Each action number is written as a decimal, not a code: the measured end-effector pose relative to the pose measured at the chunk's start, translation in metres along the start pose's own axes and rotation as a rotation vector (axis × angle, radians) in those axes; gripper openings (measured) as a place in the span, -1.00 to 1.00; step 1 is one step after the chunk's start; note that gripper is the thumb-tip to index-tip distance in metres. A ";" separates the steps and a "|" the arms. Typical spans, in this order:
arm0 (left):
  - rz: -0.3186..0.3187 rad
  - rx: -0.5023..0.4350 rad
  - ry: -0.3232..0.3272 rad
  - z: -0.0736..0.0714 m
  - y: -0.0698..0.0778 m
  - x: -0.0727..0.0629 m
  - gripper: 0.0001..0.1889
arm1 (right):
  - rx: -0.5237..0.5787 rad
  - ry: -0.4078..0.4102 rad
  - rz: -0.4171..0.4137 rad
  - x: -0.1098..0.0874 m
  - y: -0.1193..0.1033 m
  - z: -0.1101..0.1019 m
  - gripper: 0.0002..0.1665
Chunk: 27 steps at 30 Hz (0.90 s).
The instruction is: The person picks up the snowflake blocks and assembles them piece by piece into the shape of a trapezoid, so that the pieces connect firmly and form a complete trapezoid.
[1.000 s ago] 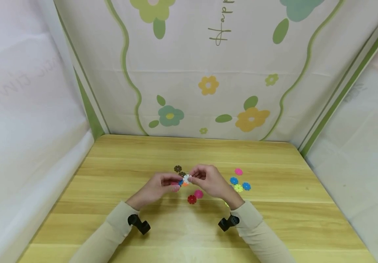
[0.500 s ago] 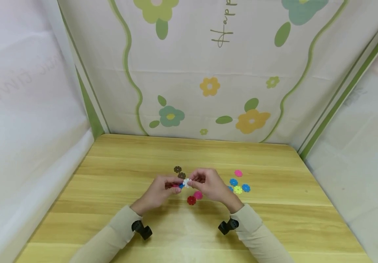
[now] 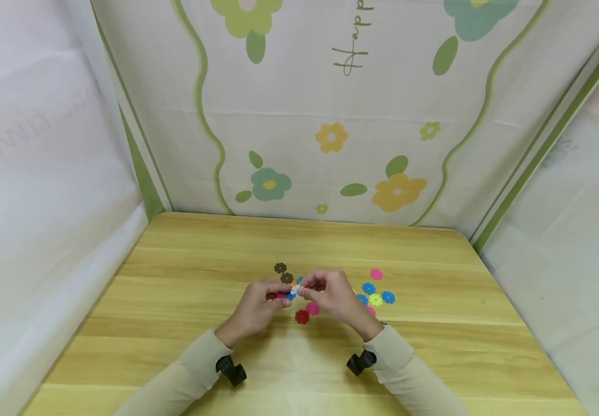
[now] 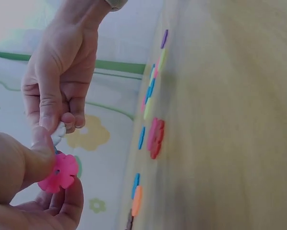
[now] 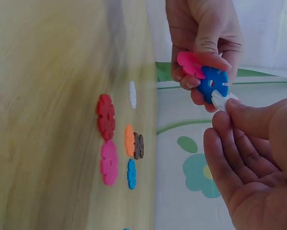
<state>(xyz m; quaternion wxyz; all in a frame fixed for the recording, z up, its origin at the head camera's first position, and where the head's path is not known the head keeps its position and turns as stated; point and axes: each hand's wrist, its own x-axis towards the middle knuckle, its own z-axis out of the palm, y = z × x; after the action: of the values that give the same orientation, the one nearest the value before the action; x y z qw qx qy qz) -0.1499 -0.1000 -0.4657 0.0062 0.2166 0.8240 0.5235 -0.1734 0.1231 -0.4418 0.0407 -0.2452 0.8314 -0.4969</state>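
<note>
My left hand [image 3: 255, 306] pinches a pink flower-shaped disc [image 4: 62, 173] and a blue notched disc [image 5: 213, 84] that are joined edge to edge. My right hand [image 3: 336, 297] pinches a white notched disc [image 5: 222, 99] between thumb and forefinger. The white disc meets the blue disc's edge; whether their slots are fully engaged I cannot tell. Both hands are held above the table. Below them on the wood lie a red disc [image 3: 302, 316] and a pink disc [image 3: 312, 308], touching or overlapping.
Two brown discs [image 3: 286, 278] lie just beyond the hands. To the right is a loose group with a yellow disc [image 3: 375, 300], several blue discs [image 3: 388, 297] and a pink one [image 3: 376, 274]. Fabric walls surround the wooden table [image 3: 435, 358].
My left hand has moved slightly right and toward me, and my right hand slightly nearer too. Both keep pinching the discs, with the white one held against the blue one.
</note>
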 end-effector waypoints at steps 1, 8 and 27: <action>-0.004 -0.003 0.002 0.001 -0.001 0.000 -0.72 | 0.000 0.002 0.002 0.000 0.001 0.001 -0.93; -0.010 -0.071 -0.164 -0.002 -0.008 0.003 -0.69 | -0.016 -0.081 -0.001 -0.001 0.001 -0.011 -0.94; -0.059 -0.175 -0.221 0.010 -0.012 0.002 -0.86 | -0.031 -0.279 -0.010 -0.008 0.003 -0.013 -0.92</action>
<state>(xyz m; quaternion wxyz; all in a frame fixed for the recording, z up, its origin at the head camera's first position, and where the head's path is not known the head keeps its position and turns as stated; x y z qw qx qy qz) -0.1534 -0.0953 -0.4798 0.1313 0.2472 0.7754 0.5660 -0.1718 0.1382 -0.4396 0.1497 -0.3165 0.8242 -0.4451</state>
